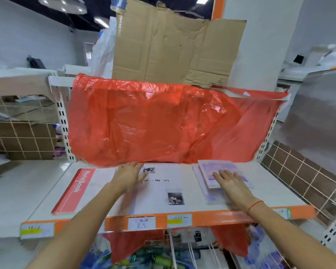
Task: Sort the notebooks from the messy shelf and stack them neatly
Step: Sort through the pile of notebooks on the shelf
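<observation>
Both hands flat, fingers straight: my left hand [128,172] presses the white notebook [159,191], right hand [229,181] on the lilac-covered notebook [219,167].

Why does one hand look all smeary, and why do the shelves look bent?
Head view: the left hand is smeared by motion blur, while the right hand on the purple notebook looks sharper; the wide-angle lens bends the shelf edge and side racks; the red plastic sheet shows shiny glare patches.
</observation>
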A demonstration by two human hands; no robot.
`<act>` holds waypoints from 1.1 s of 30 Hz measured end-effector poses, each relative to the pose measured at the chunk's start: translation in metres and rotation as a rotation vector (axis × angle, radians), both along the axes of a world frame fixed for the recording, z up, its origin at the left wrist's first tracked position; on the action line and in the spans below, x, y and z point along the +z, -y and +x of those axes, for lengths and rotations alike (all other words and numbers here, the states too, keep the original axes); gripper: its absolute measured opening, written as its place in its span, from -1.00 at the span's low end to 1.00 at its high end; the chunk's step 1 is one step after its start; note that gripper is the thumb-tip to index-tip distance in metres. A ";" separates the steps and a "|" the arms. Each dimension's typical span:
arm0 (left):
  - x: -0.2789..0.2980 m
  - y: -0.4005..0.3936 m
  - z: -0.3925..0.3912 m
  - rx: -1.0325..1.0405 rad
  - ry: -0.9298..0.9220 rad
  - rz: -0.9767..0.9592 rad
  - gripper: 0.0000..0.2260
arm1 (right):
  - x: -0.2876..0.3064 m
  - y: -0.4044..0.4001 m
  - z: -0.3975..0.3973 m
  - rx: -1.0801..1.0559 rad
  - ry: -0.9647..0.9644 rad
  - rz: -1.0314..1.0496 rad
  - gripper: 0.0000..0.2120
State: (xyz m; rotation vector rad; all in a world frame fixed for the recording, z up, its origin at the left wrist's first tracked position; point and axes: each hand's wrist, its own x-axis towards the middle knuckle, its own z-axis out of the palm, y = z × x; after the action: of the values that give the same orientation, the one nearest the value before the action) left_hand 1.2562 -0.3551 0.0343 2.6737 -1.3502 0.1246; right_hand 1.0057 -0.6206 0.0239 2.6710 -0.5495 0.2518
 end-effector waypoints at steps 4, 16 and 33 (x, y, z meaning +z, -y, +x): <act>-0.004 0.006 -0.014 0.034 -0.003 -0.012 -0.56 | -0.014 0.016 0.001 0.065 -0.035 0.014 -0.24; -0.006 0.011 -0.020 0.123 -0.066 0.000 -0.54 | -0.017 0.034 -0.016 0.104 -0.351 0.540 -0.34; 0.003 0.007 -0.017 0.104 -0.027 0.015 -0.54 | -0.018 0.047 -0.010 0.089 -0.306 0.682 -0.32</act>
State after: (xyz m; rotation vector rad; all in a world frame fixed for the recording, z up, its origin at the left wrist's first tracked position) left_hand 1.2396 -0.3619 0.0370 2.7473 -1.2095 0.0895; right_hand 0.9955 -0.6677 0.0056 3.2980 -0.4769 -0.3908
